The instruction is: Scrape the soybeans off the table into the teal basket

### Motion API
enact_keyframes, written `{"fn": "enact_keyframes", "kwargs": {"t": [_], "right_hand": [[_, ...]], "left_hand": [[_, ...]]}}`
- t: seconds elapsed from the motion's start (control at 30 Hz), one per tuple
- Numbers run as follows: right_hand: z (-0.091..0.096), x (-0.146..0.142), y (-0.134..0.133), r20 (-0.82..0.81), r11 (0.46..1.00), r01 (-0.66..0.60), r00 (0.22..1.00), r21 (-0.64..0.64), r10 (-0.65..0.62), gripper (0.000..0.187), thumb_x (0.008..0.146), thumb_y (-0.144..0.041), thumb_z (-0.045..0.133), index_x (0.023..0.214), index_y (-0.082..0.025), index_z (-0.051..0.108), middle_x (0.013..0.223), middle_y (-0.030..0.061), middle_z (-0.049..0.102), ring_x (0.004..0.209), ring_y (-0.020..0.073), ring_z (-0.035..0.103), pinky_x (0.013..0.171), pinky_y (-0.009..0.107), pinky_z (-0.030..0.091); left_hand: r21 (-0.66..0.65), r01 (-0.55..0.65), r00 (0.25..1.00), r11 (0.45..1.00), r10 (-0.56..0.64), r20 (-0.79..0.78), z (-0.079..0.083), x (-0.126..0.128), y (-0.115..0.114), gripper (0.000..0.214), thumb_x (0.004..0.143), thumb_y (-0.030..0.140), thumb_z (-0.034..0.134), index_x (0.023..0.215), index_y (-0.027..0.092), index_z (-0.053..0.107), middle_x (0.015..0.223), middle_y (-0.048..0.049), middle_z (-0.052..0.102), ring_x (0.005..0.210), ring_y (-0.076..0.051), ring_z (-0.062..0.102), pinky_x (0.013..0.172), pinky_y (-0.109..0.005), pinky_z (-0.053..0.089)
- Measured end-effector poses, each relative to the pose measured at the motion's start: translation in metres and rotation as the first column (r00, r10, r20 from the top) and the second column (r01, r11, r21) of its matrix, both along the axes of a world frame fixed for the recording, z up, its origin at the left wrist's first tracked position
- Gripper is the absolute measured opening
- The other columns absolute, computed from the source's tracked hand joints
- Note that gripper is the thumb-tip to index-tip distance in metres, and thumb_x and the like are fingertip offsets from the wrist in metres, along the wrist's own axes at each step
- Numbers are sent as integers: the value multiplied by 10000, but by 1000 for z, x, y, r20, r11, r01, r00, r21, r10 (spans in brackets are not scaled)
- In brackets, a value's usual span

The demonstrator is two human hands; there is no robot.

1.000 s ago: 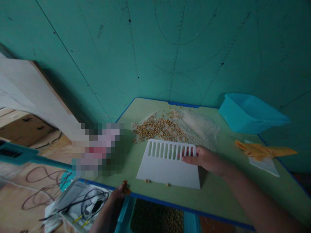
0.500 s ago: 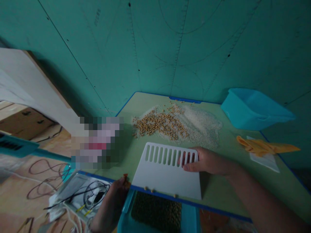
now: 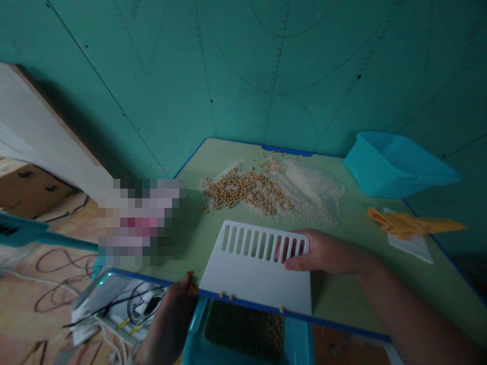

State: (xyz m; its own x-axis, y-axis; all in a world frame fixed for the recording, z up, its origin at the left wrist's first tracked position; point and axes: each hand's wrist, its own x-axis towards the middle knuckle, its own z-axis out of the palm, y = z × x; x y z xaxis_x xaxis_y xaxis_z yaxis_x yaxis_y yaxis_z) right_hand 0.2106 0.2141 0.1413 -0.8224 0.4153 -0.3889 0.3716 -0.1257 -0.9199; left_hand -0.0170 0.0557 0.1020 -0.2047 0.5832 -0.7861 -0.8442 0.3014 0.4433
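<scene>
Scraper [image 3: 254, 281], pinched in right hand [image 3: 327, 252], three beans [image 3: 232, 297] by its edge, left hand [image 3: 173, 304] pinching one orange scrap [image 3: 190, 276]

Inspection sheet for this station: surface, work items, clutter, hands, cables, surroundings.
Surface: pale green, blue-edged tabletop.
Work items: white slotted scraper at near edge; tan beans among white grains; teal bin below the edge.
Clutter: orange cloth on white sheet; teal container; pixelated area unreadable.
Hands: right hand grips scraper; left hand at near edge, by something orange, grip unclear.
Cables: tangled at left, some on floor.
Surroundings: green wall behind.
</scene>
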Motion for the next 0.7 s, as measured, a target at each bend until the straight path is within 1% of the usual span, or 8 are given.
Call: {"fn": "enact_keyframes", "kwargs": {"t": [0.07, 0.13, 0.3, 0.4, 0.47, 0.53, 0.63, 0.7], "right_hand": [[0, 0, -1, 14, 1000, 8, 1000, -1, -8, 280, 679, -327, 674, 909, -181, 612, 834, -4, 656, 701, 110, 568, 647, 227, 425], [0, 0, -1, 10, 1000, 5, 1000, -16, -5, 276, 681, -328, 672, 907, -181, 610, 833, -6, 657, 700, 108, 568, 651, 227, 427], [0, 1, -1, -10, 1000, 6, 1000, -21, -7, 283, 678, -345, 673, 898, -181, 605, 827, -8, 651, 706, 114, 568, 664, 239, 432], [0, 1, -1, 0, 1000, -6, 1000, -7, 6, 287, 684, -363, 664, 895, -178, 603, 815, -6, 641, 707, 115, 562, 659, 237, 428], [0, 2, -1, 4, 1000, -11, 1000, 6, 11, 282, 689, -365, 660, 890, -176, 600, 809, -4, 636, 710, 115, 559, 657, 234, 423], [1, 2, -1, 6, 1000, -9, 1000, 11, 9, 271, 691, -357, 660, 884, -177, 599, 805, -6, 635, 709, 112, 557, 654, 230, 421], [1, 1, -2, 22, 1000, -5, 1000, 3, 5, 268, 692, -351, 659, 892, -183, 600, 821, -6, 641, 709, 112, 560, 653, 231, 426], [1, 0, -2, 27, 1000, -6, 1000, -3, 6, 280, 691, -356, 657, 904, -183, 602, 843, 0, 645, 719, 119, 565, 657, 237, 432]], "left_hand": [[41, 48, 998, 998, -50, 47, -5, -2, -2, 239, 716, 220, 554, 927, 205, 664, 745, -40, 741, 750, -298, 678, 720, -442, 504], [53, 72, 996, 996, -75, 48, -7, -3, -4, 260, 707, 241, 569, 946, 199, 663, 722, -44, 742, 741, -303, 679, 716, -444, 507], [67, 78, 997, 995, -79, 18, -2, -2, -4, 304, 690, 211, 573, 980, 170, 654, 722, -66, 744, 748, -309, 680, 731, -442, 506], [67, 95, 993, 993, -99, 61, -2, -2, -4, 299, 693, 251, 572, 967, 171, 657, 728, -74, 746, 729, -313, 682, 727, -445, 506], [60, 122, 989, 991, -126, 73, -4, -3, -4, 290, 688, 281, 587, 943, 165, 664, 694, -79, 744, 699, -314, 684, 717, -442, 508], [43, 123, 991, 991, -125, 41, -5, -3, -4, 262, 686, 285, 598, 910, 169, 670, 633, -71, 736, 663, -306, 686, 704, -436, 511], [16, 94, 995, 995, -94, 12, -1, -1, -3, 226, 682, 264, 588, 877, 189, 674, 540, -44, 711, 632, -298, 685, 686, -434, 513], [15, 96, 995, 995, -96, 32, 1, 0, -3, 228, 667, 256, 588, 868, 197, 678, 484, -30, 689, 643, -307, 684, 681, -442, 511]]}}
